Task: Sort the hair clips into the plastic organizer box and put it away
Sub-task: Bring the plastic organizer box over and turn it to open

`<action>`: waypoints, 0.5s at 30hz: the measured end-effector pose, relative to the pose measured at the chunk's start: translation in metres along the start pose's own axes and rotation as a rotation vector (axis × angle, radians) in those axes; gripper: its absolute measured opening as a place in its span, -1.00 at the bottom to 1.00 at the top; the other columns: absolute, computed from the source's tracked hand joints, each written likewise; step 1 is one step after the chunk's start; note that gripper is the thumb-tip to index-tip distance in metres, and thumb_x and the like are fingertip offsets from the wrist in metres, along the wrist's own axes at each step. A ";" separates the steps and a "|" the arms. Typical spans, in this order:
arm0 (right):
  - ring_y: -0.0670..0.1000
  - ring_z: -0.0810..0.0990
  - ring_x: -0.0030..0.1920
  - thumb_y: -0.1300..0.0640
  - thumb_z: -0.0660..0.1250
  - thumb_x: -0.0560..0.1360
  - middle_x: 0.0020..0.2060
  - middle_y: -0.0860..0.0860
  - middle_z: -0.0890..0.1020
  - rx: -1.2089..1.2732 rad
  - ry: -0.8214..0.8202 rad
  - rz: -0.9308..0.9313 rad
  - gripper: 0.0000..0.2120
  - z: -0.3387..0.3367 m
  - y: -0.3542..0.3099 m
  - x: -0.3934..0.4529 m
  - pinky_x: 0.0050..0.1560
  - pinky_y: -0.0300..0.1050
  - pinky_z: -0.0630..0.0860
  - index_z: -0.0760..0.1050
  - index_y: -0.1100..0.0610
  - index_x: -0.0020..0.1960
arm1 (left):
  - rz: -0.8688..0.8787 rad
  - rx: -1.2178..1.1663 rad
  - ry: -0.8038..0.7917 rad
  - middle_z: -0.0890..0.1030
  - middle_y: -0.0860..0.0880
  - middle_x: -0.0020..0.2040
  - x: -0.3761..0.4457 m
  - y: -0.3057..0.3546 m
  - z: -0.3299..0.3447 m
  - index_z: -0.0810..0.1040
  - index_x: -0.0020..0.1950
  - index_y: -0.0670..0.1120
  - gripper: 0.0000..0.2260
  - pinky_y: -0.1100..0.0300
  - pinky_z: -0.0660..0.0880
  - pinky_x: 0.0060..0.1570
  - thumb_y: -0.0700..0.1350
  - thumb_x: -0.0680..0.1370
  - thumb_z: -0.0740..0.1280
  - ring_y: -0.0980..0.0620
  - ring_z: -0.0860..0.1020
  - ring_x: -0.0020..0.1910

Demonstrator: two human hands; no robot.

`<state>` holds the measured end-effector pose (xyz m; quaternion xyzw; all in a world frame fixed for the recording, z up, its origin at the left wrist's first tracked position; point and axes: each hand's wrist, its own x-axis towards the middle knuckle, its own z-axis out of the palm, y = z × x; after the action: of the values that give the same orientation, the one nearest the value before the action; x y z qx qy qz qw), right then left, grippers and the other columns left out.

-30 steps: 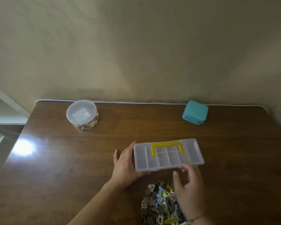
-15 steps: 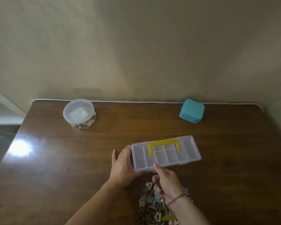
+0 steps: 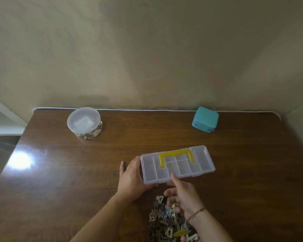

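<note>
Clear organizer box (image 3: 177,165) between both hands (image 3: 132,179)

Bare wooden table (image 3: 252,172) right of the organizer box (image 3: 177,164); round tub (image 3: 84,122) and teal case (image 3: 205,121) stand far back.

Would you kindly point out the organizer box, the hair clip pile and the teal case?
organizer box (image 3: 177,164): head view, on its clear lid.
hair clip pile (image 3: 164,222): head view, on the heap's middle.
teal case (image 3: 205,119): head view, on its top face.

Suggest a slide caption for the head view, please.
Left hand steadies closed organizer box; right hand above hair clips.
</note>
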<state>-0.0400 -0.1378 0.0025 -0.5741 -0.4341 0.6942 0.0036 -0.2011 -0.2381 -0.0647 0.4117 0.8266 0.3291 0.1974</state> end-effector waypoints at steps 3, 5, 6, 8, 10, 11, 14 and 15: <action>-0.03 0.51 -0.44 -0.22 0.18 0.54 -0.17 0.12 0.62 0.137 0.086 -0.034 -0.54 -0.037 -0.002 0.006 -0.58 -0.24 0.28 0.50 0.17 0.11 | -0.010 -0.011 -0.011 0.43 0.21 0.41 0.000 0.000 -0.001 0.27 0.46 0.15 -0.13 -0.07 -0.25 0.51 0.40 0.22 0.43 0.21 0.28 0.47; -0.04 0.50 -0.43 -0.19 0.24 0.51 -0.17 0.10 0.59 0.170 0.120 -0.063 -0.54 -0.058 -0.003 0.010 -0.56 -0.24 0.28 0.50 0.19 0.13 | -0.012 -0.009 -0.012 0.43 0.20 0.42 0.000 0.000 -0.001 0.27 0.46 0.14 -0.12 -0.04 -0.28 0.50 0.38 0.22 0.44 0.20 0.27 0.48; -0.05 0.49 -0.44 -0.19 0.27 0.48 -0.18 0.09 0.57 0.158 0.113 -0.069 -0.53 -0.064 -0.003 0.012 -0.56 -0.24 0.26 0.51 0.19 0.14 | -0.013 -0.006 -0.013 0.42 0.20 0.42 0.000 0.000 0.000 0.26 0.46 0.15 -0.12 -0.03 -0.28 0.49 0.37 0.22 0.46 0.20 0.27 0.48; -0.06 0.46 -0.45 -0.21 0.30 0.42 -0.24 0.06 0.50 0.163 0.083 -0.069 -0.50 -0.068 -0.002 0.013 -0.56 -0.24 0.23 0.51 0.19 0.13 | -0.014 -0.005 -0.016 0.42 0.20 0.42 0.000 0.000 0.000 0.26 0.46 0.15 -0.13 -0.04 -0.28 0.50 0.35 0.24 0.48 0.20 0.26 0.48; -0.07 0.44 -0.47 -0.22 0.30 0.43 -0.27 0.04 0.44 0.168 0.069 -0.071 -0.50 -0.066 -0.002 0.012 -0.57 -0.25 0.20 0.51 0.19 0.13 | -0.018 0.006 -0.021 0.42 0.19 0.43 0.000 -0.001 0.000 0.25 0.48 0.14 -0.12 -0.05 -0.27 0.50 0.36 0.24 0.48 0.20 0.25 0.49; -0.07 0.44 -0.48 -0.21 0.29 0.46 -0.28 0.04 0.42 0.160 0.071 -0.071 -0.51 -0.066 -0.002 0.011 -0.58 -0.25 0.19 0.51 0.19 0.13 | -0.021 0.013 -0.025 0.41 0.19 0.43 0.000 -0.002 0.001 0.24 0.49 0.14 -0.11 -0.05 -0.27 0.51 0.37 0.24 0.47 0.20 0.25 0.49; -0.08 0.43 -0.50 -0.21 0.28 0.48 -0.34 0.02 0.43 0.115 0.082 -0.070 -0.53 -0.068 -0.008 0.003 -0.60 -0.27 0.18 0.51 0.19 0.10 | -0.022 0.016 -0.030 0.41 0.20 0.43 0.001 -0.002 0.001 0.23 0.49 0.15 -0.11 -0.06 -0.28 0.51 0.35 0.24 0.48 0.20 0.25 0.49; -0.08 0.43 -0.51 -0.21 0.29 0.47 -0.38 0.01 0.44 0.081 0.097 -0.079 -0.53 -0.070 -0.012 0.000 -0.60 -0.27 0.18 0.51 0.20 0.05 | -0.022 0.009 -0.034 0.41 0.21 0.42 0.001 -0.002 0.000 0.24 0.48 0.15 -0.11 -0.06 -0.28 0.50 0.34 0.24 0.49 0.21 0.25 0.49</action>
<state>0.0099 -0.0889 0.0123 -0.5890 -0.4272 0.6818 0.0755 -0.2024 -0.2380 -0.0664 0.4089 0.8290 0.3162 0.2133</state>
